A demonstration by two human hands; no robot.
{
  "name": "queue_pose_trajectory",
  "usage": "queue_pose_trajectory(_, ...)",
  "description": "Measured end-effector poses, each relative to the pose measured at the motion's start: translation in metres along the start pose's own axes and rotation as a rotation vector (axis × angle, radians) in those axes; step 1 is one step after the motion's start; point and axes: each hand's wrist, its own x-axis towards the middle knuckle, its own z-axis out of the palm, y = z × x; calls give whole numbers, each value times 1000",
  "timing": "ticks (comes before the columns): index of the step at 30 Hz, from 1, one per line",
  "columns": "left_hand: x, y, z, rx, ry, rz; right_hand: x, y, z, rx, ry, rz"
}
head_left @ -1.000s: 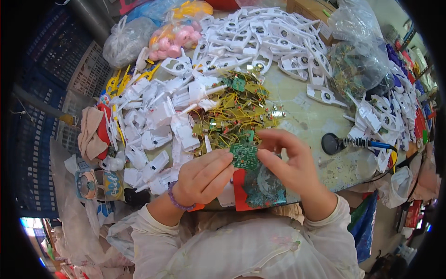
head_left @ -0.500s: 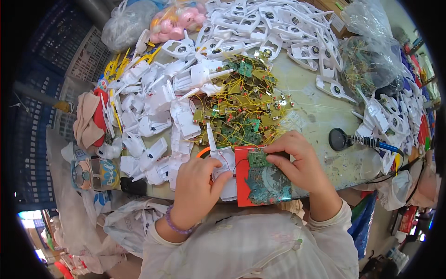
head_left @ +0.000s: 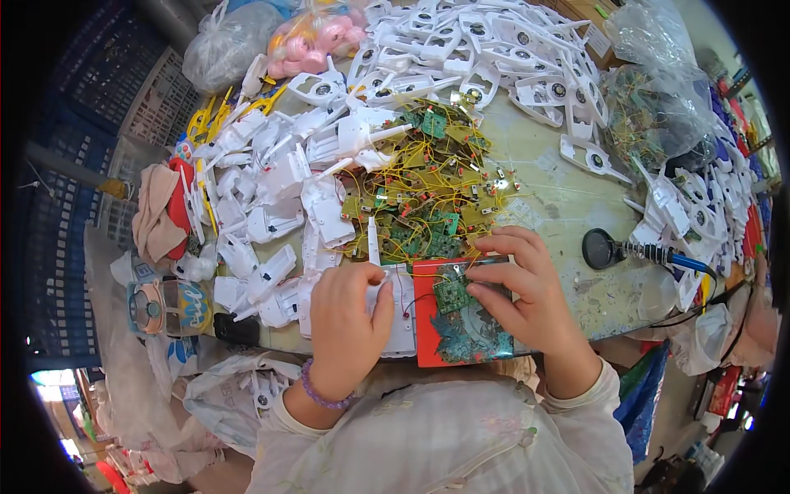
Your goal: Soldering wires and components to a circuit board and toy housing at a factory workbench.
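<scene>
A small green circuit board [head_left: 450, 295] lies over a red and dark glossy book-like pad [head_left: 426, 346] at the table's near edge. My right hand [head_left: 531, 288] has its thumb and a finger at the board's right edge, gripping it. A white plastic housing [head_left: 401, 329] with a long stem rests left of the pad, and a thin dark wire runs between it and the board. Over the housing's left side, my left hand [head_left: 350, 317] has thumb and forefinger pinched together. What lies between those fingertips is hidden. A purple bead bracelet circles the left wrist.
Beyond my hands lies a heap of circuit boards with yellow wires [head_left: 436, 181]. White plastic housings [head_left: 276, 214] crowd the left, and white frames [head_left: 494, 49] the far side. A soldering iron in its coiled stand [head_left: 642, 249] is at right. A jar [head_left: 173, 309] stands at left.
The circuit board has turned a little and shifted slightly toward me. My left hand has moved slightly, its thumb and forefinger closer together. The fingers of my right hand have spread somewhat.
</scene>
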Motion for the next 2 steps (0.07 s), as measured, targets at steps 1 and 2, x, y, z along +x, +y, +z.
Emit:
queue_pose_trajectory(1,0,-1,-1,37,48,15,1,-2,1,-1,-3,-38)
queue_pose_trajectory(2,2,0,-4,104,-20,23,3,-5,0,-5,-6,-74)
